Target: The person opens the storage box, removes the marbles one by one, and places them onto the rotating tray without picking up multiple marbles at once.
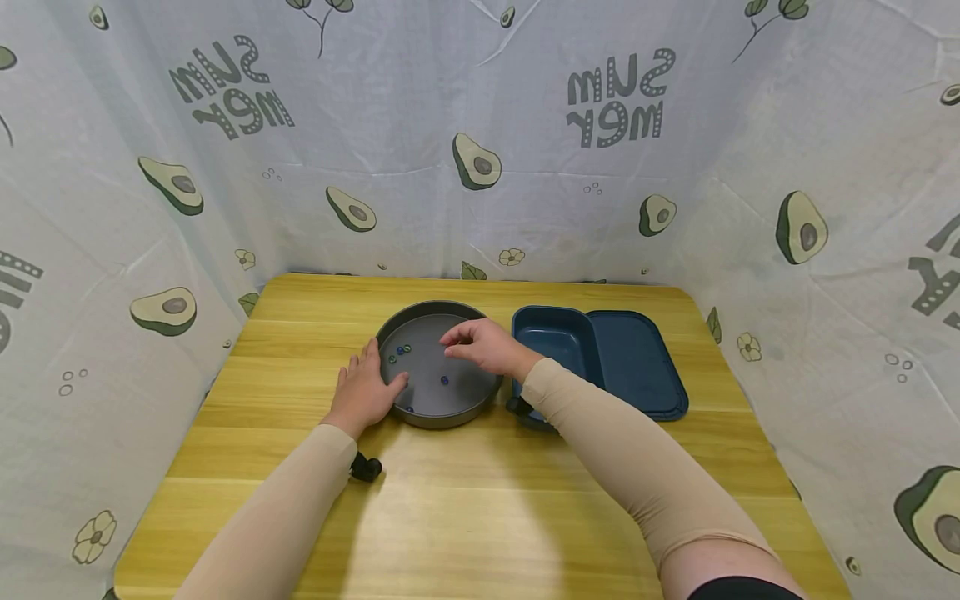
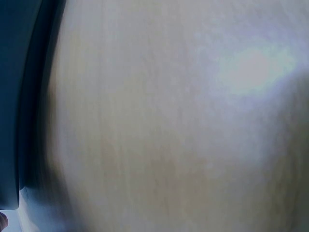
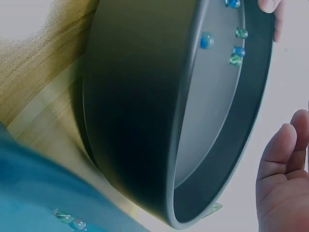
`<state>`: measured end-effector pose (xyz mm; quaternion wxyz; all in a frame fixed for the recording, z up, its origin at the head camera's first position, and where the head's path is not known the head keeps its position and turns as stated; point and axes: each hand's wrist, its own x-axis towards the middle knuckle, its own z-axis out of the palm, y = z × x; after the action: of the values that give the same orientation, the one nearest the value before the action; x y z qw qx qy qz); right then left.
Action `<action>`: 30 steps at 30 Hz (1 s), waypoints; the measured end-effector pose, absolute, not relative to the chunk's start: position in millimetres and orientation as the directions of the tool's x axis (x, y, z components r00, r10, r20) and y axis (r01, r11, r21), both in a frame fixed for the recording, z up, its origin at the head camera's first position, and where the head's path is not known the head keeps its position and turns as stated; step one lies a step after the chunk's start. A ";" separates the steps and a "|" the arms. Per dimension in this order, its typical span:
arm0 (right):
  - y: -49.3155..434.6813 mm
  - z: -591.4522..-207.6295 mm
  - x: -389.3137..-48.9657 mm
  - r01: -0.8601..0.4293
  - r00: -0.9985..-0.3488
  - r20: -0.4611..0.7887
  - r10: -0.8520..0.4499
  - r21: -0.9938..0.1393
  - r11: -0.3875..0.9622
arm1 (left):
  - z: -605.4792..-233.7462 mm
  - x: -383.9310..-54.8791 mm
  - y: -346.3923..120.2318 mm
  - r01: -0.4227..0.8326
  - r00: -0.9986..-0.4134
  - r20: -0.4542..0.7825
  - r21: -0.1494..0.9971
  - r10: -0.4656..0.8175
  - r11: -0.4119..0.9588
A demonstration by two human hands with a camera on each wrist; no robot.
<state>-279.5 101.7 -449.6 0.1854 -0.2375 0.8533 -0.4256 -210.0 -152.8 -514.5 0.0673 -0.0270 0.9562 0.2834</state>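
Note:
A round dark grey pan (image 1: 465, 400) stands on the table, with several small glass marbles (image 1: 444, 380) on its floor. They look blue and green in the right wrist view, most of them near the far wall. My left hand (image 1: 362, 392) rests against the pan's left rim, fingers spread and straight, thumb reaching over the edge. Above the right part of the pan hovers my right hand (image 1: 483, 346). Its fingers are loosely bent with a gap to the thumb, and nothing shows between them. The left wrist view catches only the pan's dark side (image 2: 29, 96) and blurred tabletop.
Right of the pan is a blue rectangular container (image 1: 551, 317), partly covered by my right forearm. Marbles (image 3: 77, 224) lie in it in the right wrist view. A flat blue lid (image 1: 637, 358) lies beside it. A patterned curtain (image 1: 420, 125) hangs behind the wooden table (image 1: 465, 500).

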 end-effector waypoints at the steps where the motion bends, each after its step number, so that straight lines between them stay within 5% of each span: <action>1: 102.1 -449.2 -279.2 -0.243 -0.818 -0.117 -0.563 -0.816 0.524 | -514.4 -210.0 -152.9 -0.090 -0.990 -0.144 0.540 -0.014 0.837; 16: 140.8 -440.4 -290.3 -0.194 -0.870 -0.120 -0.477 -0.808 0.556 | -513.6 -209.6 -153.3 -0.080 -0.990 -0.138 0.541 -0.006 0.837; 30: 209.5 -451.4 -309.7 -0.232 -0.861 -0.296 -0.413 -0.494 0.838 | -515.2 -209.7 -153.2 -0.071 -0.991 -0.137 0.547 0.006 0.834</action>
<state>-309.7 209.5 -451.4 0.1997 -0.1721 0.9375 -0.2270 -209.7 -153.2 -515.2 0.0666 -0.0169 0.9552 0.2877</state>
